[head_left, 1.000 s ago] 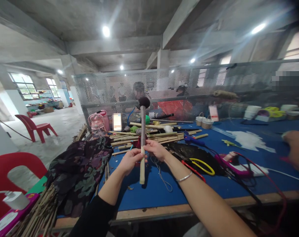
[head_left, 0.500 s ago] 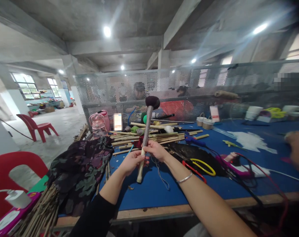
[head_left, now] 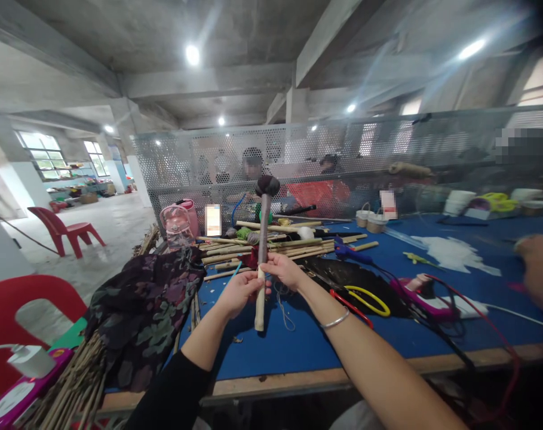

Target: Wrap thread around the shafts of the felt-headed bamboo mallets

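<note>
A pale wooden stick (head_left: 260,307) stands nearly upright above the table between my hands. Grey-brown wrapping (head_left: 264,224) covers its upper length, and a dark rounded knob (head_left: 267,185) tops it. My left hand (head_left: 241,294) pinches the bare part just below the wrapping. Slightly higher, my right hand (head_left: 284,270) has its thumb and fingers closed on the stick at the wrapping's lower edge. A loose grey strand (head_left: 289,316) trails in a loop under my right hand. Scissors with red and yellow handles (head_left: 367,300) lie right of my right forearm.
Bamboo sticks (head_left: 226,249) are heaped behind my hands. Dark patterned cloth (head_left: 150,316) drapes over the table's left side. A blue glue gun (head_left: 352,251), a power strip (head_left: 432,304) with cables, and another person's blurred hand (head_left: 540,263) are at right. A perforated metal screen (head_left: 186,161) stands behind.
The stick has turned: its knob has swung left and its bottom end has shifted right, so it leans less. Both hands keep their hold, and the loose strand has swung left.
</note>
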`<act>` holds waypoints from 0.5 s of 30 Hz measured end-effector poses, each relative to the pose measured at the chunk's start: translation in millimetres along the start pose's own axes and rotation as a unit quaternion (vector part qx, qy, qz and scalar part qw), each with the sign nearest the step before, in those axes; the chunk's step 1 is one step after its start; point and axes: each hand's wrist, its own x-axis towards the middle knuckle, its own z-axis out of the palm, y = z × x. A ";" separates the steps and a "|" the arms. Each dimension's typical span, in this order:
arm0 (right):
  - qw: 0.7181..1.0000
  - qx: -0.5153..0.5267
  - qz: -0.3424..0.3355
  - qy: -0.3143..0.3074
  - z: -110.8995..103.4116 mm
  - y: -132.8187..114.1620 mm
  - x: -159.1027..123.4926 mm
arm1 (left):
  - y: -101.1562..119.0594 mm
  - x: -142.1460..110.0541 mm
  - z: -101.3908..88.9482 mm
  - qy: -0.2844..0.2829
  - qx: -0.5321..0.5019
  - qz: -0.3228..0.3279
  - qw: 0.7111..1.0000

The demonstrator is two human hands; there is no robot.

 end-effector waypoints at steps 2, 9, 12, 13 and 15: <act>1.000 -0.018 -0.007 0.013 1.0 5.1 2.2 | -3.1 1.7 0.4 0.034 0.019 0.001 0.999; 0.999 -0.031 -0.002 0.013 9.4 6.0 3.5 | -10.0 4.4 11.2 0.081 0.021 0.084 0.993; 1.000 -0.021 -0.006 0.011 13.7 4.0 4.0 | -11.6 3.9 17.1 0.130 0.026 0.101 0.986; 1.000 -0.012 -0.008 0.009 15.0 3.8 4.6 | -11.7 3.9 17.8 0.140 0.038 0.110 0.983; 1.000 -0.001 -0.019 0.004 16.8 2.0 5.0 | -10.7 4.1 17.0 0.140 0.060 0.124 0.981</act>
